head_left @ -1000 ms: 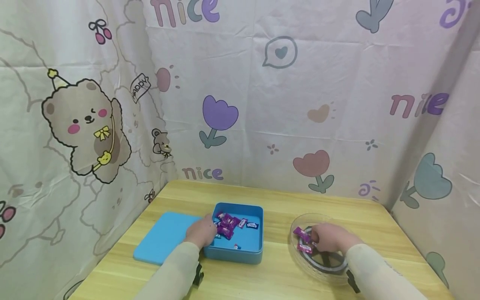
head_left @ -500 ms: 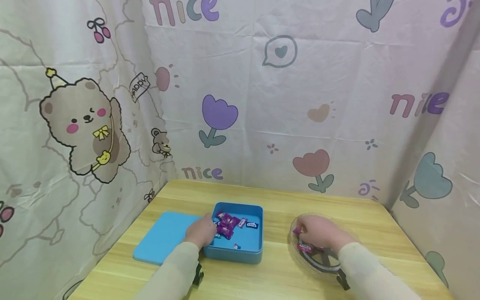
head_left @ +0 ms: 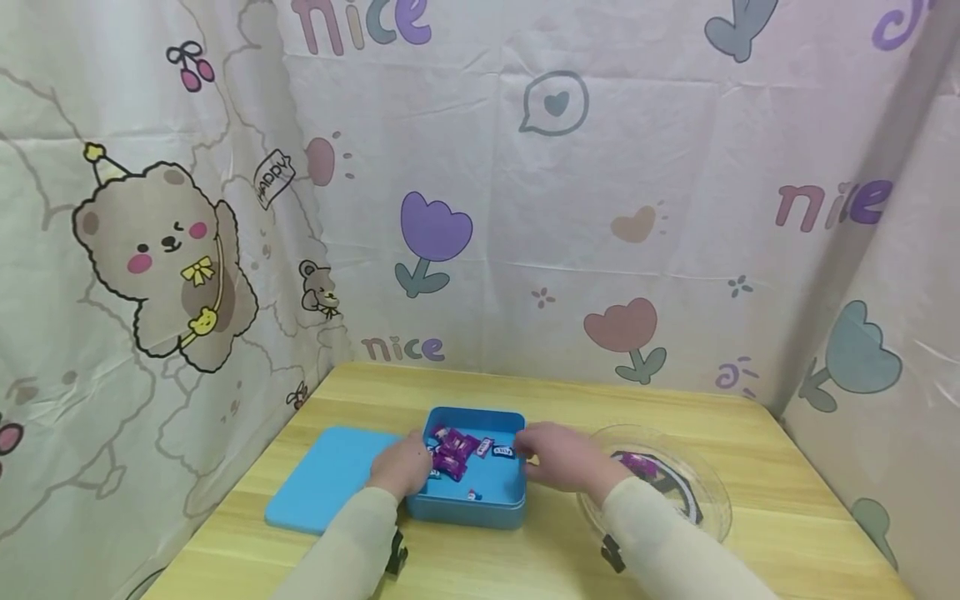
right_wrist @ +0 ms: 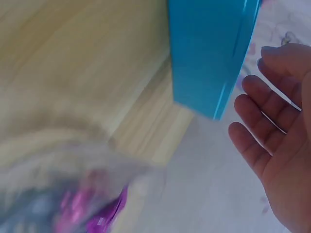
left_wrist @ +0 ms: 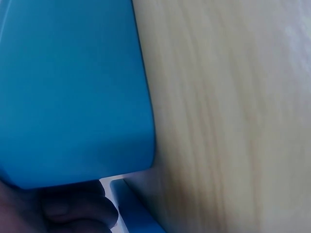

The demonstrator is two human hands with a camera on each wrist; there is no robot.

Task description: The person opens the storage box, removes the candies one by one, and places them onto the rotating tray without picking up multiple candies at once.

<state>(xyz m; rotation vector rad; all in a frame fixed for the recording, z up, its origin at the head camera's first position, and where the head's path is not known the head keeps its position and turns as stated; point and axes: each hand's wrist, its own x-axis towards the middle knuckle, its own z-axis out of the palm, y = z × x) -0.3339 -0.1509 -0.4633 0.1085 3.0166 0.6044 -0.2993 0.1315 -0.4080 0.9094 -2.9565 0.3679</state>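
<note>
In the head view a blue box (head_left: 465,515) stands on the table, holding several purple wrapped candies (head_left: 453,457) and a dark blue one (head_left: 503,452). My left hand (head_left: 401,465) grips its left wall; the left wrist view has curled fingers (left_wrist: 80,208) against the box's end. At the box's right rim is my right hand (head_left: 566,458). Seen from the right wrist, that hand (right_wrist: 282,131) has loosely bent fingers apart from each other, and no candy shows in its palm. A clear round dish (head_left: 723,508) to the right holds a purple candy (head_left: 637,464), partly covered by the right arm.
A flat blue lid (head_left: 322,483) lies left of the box, partly behind the left arm. The wooden table (head_left: 555,396) ends at a printed curtain (head_left: 525,208) behind it. Inside the dish, a dark ring shape (head_left: 686,492) shows.
My right hand, which was pinching a purple candy over the dish, has moved left to the box's right rim. My left hand stays at the box's left wall.
</note>
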